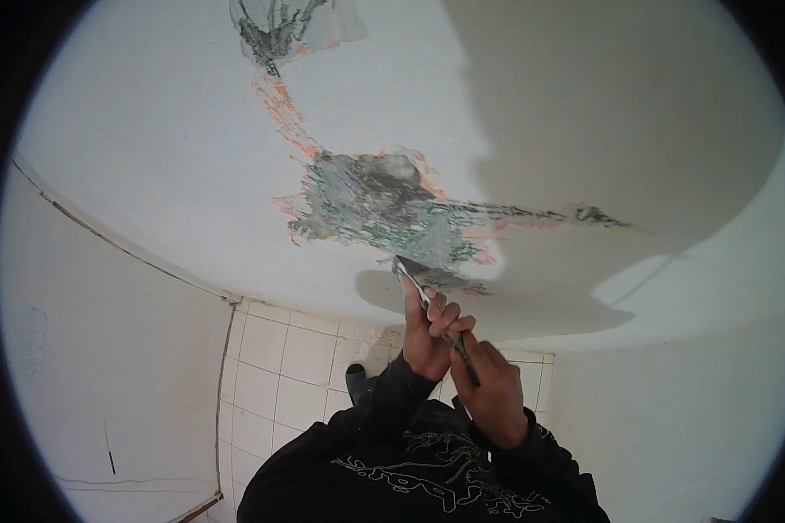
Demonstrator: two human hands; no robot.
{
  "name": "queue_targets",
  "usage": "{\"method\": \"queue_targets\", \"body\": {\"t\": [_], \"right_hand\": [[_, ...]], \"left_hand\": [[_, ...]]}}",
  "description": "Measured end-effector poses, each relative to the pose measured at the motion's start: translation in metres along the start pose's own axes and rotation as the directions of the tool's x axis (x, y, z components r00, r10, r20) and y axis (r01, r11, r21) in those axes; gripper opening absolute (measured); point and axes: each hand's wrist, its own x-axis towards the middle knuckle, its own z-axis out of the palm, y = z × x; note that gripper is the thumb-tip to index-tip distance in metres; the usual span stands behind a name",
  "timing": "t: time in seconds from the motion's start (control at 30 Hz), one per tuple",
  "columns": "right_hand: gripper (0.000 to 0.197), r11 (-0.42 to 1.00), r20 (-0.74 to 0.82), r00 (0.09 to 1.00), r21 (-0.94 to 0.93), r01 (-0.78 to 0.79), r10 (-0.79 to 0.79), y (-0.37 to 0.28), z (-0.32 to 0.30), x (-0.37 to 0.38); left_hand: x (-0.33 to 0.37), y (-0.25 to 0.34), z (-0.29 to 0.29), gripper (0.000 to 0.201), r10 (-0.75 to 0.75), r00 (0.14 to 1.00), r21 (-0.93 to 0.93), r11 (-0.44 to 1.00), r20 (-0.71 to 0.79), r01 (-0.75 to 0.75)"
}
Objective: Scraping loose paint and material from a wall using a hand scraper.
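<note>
Both my hands are closed around a scraper with a dark handle and a pale, flat blade end. My left hand grips it nearer the blade, its thumb stretched along the tool. Farther down the handle, my right hand wraps round it, and the handle's end sticks out beside the palm. The blade tip meets the white wall, or is very close to it, at the lower edge of a rough stripped patch. Grey, green and orange layers show in that patch.
A stripped streak runs right from the patch, and another bare area lies higher up. Below is a white tiled floor with a dark shoe. Side walls stand left and right, and my shadow falls across the wall.
</note>
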Motion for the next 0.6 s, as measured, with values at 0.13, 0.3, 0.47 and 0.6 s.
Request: {"method": "queue_targets", "body": {"t": [0.13, 0.3, 0.47, 0.6], "right_hand": [[0.031, 0.998, -0.014, 0.998, 0.031, 0.06, -0.06, 0.007, -0.01, 0.007], [0.029, 0.998, -0.026, 0.998, -0.019, 0.055, -0.055, 0.008, -0.008, 0.004], [0.026, 0.999, -0.037, 0.998, -0.004, 0.047, -0.047, 0.003, -0.006, 0.009], [0.027, 0.999, -0.045, 0.999, -0.031, 0.027, -0.028, 0.003, -0.003, 0.008]], "left_hand": [[0.006, -0.006, -0.002, 0.044, 0.039, 0.999, -0.036, 0.999, -0.021, -0.04], [0.005, -0.007, -0.003, 0.044, 0.019, 1.0, -0.058, 0.998, -0.005, -0.019], [0.005, -0.007, 0.009, 0.044, 0.051, 0.997, 0.042, 0.998, -0.065, -0.048], [0.007, -0.006, 0.009, 0.044, 0.03, 0.997, 0.037, 0.999, -0.065, -0.027]]}}
